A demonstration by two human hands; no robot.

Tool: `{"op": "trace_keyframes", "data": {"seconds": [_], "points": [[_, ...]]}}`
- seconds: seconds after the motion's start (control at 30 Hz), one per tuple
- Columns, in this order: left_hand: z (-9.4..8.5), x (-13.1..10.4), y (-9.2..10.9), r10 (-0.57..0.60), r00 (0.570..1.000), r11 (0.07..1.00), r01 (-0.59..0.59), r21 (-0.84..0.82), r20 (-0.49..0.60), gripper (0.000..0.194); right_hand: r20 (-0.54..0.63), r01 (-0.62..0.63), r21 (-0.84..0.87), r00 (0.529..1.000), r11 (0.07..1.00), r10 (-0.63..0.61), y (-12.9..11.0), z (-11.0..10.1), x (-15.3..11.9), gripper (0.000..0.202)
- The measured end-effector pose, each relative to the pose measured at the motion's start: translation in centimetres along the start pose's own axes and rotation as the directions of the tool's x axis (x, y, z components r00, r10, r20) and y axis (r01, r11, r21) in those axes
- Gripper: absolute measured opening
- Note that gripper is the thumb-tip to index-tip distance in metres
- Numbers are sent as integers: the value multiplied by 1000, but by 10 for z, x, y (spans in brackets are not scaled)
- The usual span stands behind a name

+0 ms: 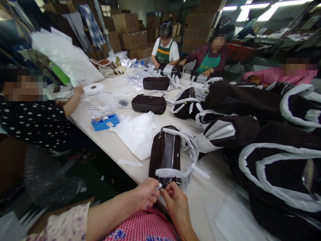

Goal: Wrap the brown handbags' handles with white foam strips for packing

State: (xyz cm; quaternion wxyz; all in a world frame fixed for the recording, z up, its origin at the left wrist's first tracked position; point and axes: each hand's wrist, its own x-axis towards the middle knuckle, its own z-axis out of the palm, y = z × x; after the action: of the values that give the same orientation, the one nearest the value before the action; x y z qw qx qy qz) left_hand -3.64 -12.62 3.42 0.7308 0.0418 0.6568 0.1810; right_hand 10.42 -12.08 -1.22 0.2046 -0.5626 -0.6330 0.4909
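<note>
A dark brown bag (pixel 156 155) with a black centre panel lies on the white table (pixel 135 172) in front of me. Its strap, wrapped in white material (pixel 194 147), loops out to the right. At the bag's near end, my left hand (pixel 147 192) is closed on a small white piece (pixel 158 186). My right hand (pixel 175 199) is pinched beside it, close to the bag's buckle; what its fingertips hold is too small to make out.
Bags with white-wrapped straps pile up at the right (pixel 260 134). Two small dark bags (pixel 149 103) lie farther back. A blue tape dispenser (pixel 105 122), white sheets (pixel 140 134) and a white roll (pixel 93 88) are left. Several people work around the table.
</note>
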Motion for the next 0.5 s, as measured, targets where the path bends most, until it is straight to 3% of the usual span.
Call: {"op": "trace_keyframes", "data": {"seconds": [0.33,0.5], "points": [[-5,-12,9,-6,999,998,4,-55,-44,23,-25,219,-161,974,962,-226,12,20,-1,25],[-6,-15,13,-7,1000,999,7,-36,5,14,21,353,-253,933,901,-360,2,-6,-2,13]]}}
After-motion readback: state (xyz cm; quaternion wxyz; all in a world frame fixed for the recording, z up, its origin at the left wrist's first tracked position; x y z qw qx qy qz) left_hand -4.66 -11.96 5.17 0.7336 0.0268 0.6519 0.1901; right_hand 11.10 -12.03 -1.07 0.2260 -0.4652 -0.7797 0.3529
